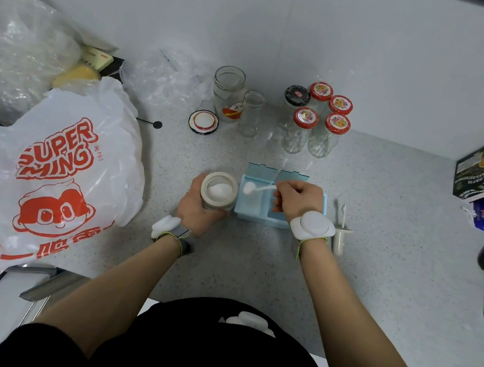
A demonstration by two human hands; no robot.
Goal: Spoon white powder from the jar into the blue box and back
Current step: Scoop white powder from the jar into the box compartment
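Right now the loaded white plastic spoon (256,188) is the thing to watch: its long axis runs left-right, handle end pinched in the right hand (296,199), heaped bowl at the left end, hanging over the left compartment of the light-blue plastic box (242,210), just right of the jar rim. The open clear glass jar of white powder (219,191) sits directly left of the bowl, touching or nearly touching the box's left wall; can't tell which. The left hand (199,208) is wrapped round the jar from the left and near side, steadying it on the speckled grey countertop (376,257).

Which way the spoonful is headed isn't readable; if into the jar, the move is a short shift left, if into the box, a tip in place. The right hand is the nearer one for either.

Containers:
- jar: mound of white powder, roughly part full.
- box, left compartment: a thin pale layer, probably powder. Right compartment mostly hidden under the right hand.
- box lid hinged open on the far side.

Far side: empty clear glass jars (229,92), some red-lidded. Right of the box, a second small white spoon (342,220). Left, a white printed plastic bag (57,170).
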